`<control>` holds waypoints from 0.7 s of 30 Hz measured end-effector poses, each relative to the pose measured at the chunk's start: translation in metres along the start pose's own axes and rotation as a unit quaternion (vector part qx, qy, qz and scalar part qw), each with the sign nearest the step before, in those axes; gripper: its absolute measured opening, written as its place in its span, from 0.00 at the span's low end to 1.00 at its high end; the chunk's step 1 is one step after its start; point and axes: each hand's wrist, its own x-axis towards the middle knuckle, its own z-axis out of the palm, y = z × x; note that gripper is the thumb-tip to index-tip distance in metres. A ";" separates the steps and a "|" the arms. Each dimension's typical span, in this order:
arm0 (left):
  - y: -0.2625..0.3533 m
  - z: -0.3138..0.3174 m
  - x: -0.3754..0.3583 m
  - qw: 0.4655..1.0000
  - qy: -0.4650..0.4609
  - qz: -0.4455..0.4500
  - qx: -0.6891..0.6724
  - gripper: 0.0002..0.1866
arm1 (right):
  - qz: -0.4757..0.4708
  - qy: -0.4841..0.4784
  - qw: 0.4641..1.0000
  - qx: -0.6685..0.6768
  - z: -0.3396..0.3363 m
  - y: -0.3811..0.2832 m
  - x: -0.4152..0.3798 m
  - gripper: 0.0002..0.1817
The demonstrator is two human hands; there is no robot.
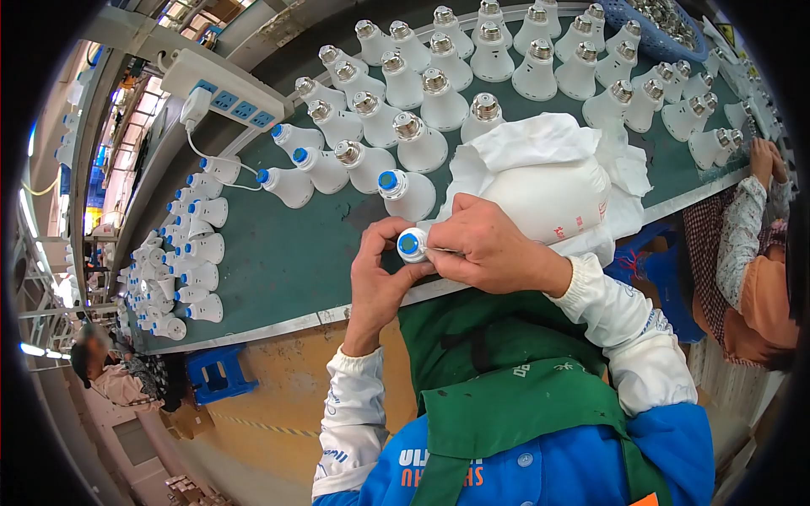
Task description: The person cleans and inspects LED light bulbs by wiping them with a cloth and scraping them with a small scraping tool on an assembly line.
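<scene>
My left hand (381, 274) is wrapped round a white bulb housing (411, 244), its blue-ringed end with a green middle facing up. My right hand (494, 244) is closed in a pinch at the right side of that end; what lies between the fingertips is too small to make out. Just beyond my hands stands another bulb housing with a blue-ringed end (407, 196). A white bag with red print (553, 198), its top crumpled open, lies beside my right hand and forearm.
Many bulbs with metal screw caps (422, 142) stand along the far side of the green bench (278, 253). Blue-ended housings (202, 247) crowd the left. A power strip (224, 94) hangs over the far edge; a blue basket of metal parts (650, 29) sits far right. A co-worker's hands (764, 162) are at right.
</scene>
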 end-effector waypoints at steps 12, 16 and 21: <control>-0.003 0.001 -0.003 0.999 0.020 0.009 -0.023 0.23 | 0.007 -0.029 0.999 -0.025 -0.003 -0.005 0.001 0.05; 0.000 -0.011 -0.008 0.982 0.168 0.058 -0.057 0.23 | 0.021 -0.094 0.995 -0.028 -0.015 -0.014 0.004 0.07; -0.018 -0.070 -0.003 0.957 0.287 0.031 -0.001 0.23 | 0.016 -0.131 0.990 -0.055 -0.032 -0.019 0.000 0.13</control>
